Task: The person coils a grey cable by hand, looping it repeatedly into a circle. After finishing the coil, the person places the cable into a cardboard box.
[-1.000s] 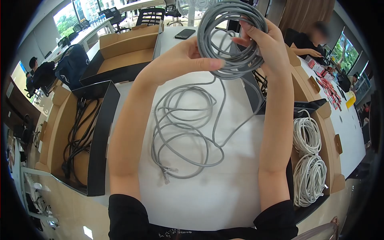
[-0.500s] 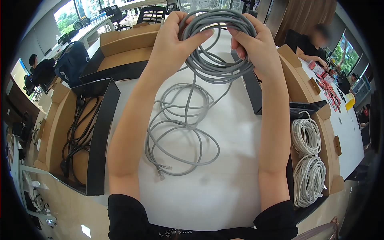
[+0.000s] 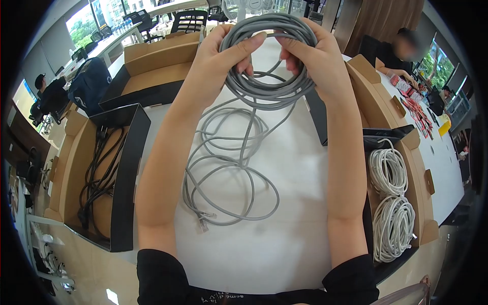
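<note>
A thick coil of grey network cable (image 3: pixel 269 99) is held up above the far part of the white table (image 3: pixel 284 244). My left hand (image 3: pixel 219 56) is closed around the coil's left side, thumb across the strands. On the coil's right side my right hand (image 3: pixel 317 58) grips it, thumb and fingers reaching inside the ring. Strands hang from the coil down to loose loops of the same cable (image 3: pixel 244 165) on the table. Two clear plugs (image 3: pixel 204 221) lie at the near left end of those loops.
At left, an open box (image 3: pixel 127 178) holds black power cables (image 3: pixel 99 173). Another open box (image 3: pixel 147 76) stands at the back left. On the right are a box (image 3: pixel 373 101) and one with white cable coils (image 3: pixel 391 223). A person (image 3: pixel 396 58) sits at a table beyond.
The held coil has shifted slightly left and tilted more upright, with both hands still on it. The loops on the table lie nearly as before.
</note>
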